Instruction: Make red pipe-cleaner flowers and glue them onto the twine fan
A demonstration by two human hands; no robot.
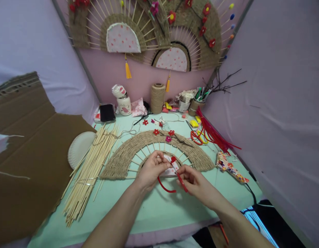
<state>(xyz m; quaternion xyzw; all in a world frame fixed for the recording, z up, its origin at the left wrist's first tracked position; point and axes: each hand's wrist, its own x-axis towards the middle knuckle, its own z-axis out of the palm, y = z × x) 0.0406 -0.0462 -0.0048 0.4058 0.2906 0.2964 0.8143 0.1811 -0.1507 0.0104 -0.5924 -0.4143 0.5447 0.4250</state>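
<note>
My left hand (153,169) pinches a fuzzy red pipe cleaner (166,188), whose long tail curves down below the fingers. A small red curled piece (173,159) shows just above the fingertips. In my right hand (194,179) is a red-handled tool (182,182) with a thin metal tip pointing at the left fingertips; its exact kind is unclear. Beneath both hands lies a fan (128,151) of twine-wrapped sticks, bearing red flowers (156,132), a pink flower (168,138) and a dark twig (183,140). My hands partly hide its dotted centre (172,171).
Left lie bundled wooden sticks (89,175), a paper plate (80,150) and cardboard (32,165). Right are red pipe cleaners (213,131), scissors (197,137) and a floral-patterned glue gun (230,168). A twine spool (157,98) stands behind; finished fans (195,20) hang on the wall.
</note>
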